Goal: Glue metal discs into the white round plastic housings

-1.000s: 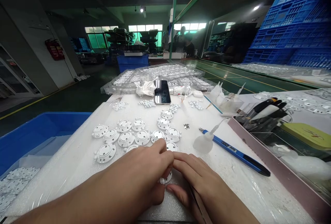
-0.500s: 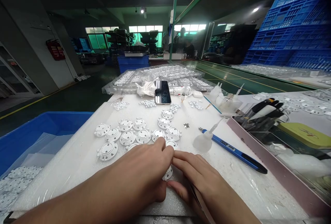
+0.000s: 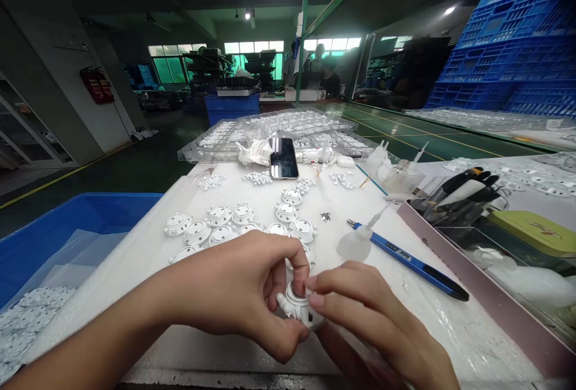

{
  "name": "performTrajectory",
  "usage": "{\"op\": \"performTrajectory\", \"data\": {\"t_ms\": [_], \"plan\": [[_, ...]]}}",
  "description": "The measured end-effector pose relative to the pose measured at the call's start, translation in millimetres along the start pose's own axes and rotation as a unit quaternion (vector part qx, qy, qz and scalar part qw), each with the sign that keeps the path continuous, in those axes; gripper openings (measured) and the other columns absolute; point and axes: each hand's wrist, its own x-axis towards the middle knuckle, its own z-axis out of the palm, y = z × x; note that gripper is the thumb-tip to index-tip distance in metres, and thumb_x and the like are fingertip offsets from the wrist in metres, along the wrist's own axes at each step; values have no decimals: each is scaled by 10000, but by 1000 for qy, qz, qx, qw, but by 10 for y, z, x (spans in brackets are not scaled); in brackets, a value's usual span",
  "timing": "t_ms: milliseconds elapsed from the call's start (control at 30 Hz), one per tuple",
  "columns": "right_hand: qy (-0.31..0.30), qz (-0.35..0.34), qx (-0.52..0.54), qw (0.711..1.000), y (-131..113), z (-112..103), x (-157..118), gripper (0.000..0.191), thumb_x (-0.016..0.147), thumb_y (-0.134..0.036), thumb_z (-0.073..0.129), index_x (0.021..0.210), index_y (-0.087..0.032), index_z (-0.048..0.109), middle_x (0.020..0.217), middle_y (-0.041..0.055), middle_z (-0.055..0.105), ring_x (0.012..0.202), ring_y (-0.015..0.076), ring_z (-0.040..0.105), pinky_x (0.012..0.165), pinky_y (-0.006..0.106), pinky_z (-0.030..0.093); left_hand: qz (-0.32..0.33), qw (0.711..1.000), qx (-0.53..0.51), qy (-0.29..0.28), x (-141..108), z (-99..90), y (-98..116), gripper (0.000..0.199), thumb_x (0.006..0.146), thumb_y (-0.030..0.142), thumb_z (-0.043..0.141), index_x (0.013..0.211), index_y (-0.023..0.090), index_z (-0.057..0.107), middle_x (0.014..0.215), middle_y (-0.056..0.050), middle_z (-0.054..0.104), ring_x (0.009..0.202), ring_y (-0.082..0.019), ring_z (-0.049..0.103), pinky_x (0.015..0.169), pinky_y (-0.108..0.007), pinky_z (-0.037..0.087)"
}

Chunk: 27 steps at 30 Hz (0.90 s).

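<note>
My left hand (image 3: 252, 288) grips a round white part (image 3: 300, 305) between thumb and index finger near the front edge of the white foam board (image 3: 148, 318). The part is tilted, with small knobs at its left rim. My right hand (image 3: 373, 312) is closed on the part's right side, its fingertips on the top; its thumb is mostly hidden below. Several similar white discs (image 3: 219, 216) with dark holes lie just beyond, some partly covered by my left hand. Behind them are little piles of white pieces (image 3: 257, 179) and a cluster of tiny metal pieces (image 3: 325, 217).
Right of my hands lie a blue pen-like tool (image 3: 405, 258) and a clear squeeze bottle (image 3: 355, 245). A pink-edged box (image 3: 486, 312) holds tools at the right. A phone (image 3: 284, 159) and clear trays (image 3: 297, 120) stand at the back, a blue bin (image 3: 90, 210) at left.
Both hands have opened out around the white part, which now shows more fully and tilted between them. The left hand has turned, thumb toward me; the right fingers have moved onto the part's top.
</note>
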Motion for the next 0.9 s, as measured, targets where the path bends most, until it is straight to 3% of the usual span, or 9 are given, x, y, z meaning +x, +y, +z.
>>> {"op": "performTrajectory", "data": {"t_ms": [167, 367, 500, 600, 900], "plan": [[-47, -17, 5, 999, 17, -4, -12, 413, 900, -73, 505, 1274, -245, 537, 1107, 65, 651, 1030, 150, 628, 884, 258, 542, -40, 995, -82, -43, 74, 28, -47, 357, 602, 97, 685, 901, 237, 549, 701, 78, 555, 649, -112, 506, 562, -213, 369], [1, -12, -2, 1000, 85, 124, -23, 338, 918, -80, 470, 1225, -172, 580, 1075, 100, 650, 978, 164, 623, 827, 265, 551, -31, 987, -150, -44, 180, 22, -162, 276, 693, 145, 693, 947, 199, 600, 736, 38, 606, 698, -125, 579, 605, -219, 424], [26, 51, -26, 998, 54, 130, -4, 320, 895, -63, 517, 1176, -202, 580, 1027, 60, 649, 917, 139, 644, 772, 219, 553, -14, 997, -58, 46, 139, 36, -87, 251, 747, 357, 737, 922, 197, 655, 815, -9, 677, 782, -174, 640, 640, -253, 463], [41, 85, -39, 995, 32, 110, 20, 272, 889, -85, 545, 1127, -212, 584, 1012, 45, 648, 911, 132, 653, 779, 207, 555, -4, 993, 23, 116, 85, 99, -16, 239, 798, 397, 690, 942, 206, 677, 840, -17, 694, 793, -180, 653, 668, -265, 478], [58, 98, -29, 993, 31, 90, 59, 186, 889, -81, 536, 1001, -217, 596, 965, 22, 655, 889, 112, 657, 768, 176, 537, 24, 991, 19, 133, 138, 250, -81, 223, 756, 187, 624, 971, 229, 666, 916, 13, 699, 790, -156, 648, 693, -252, 488]]}}
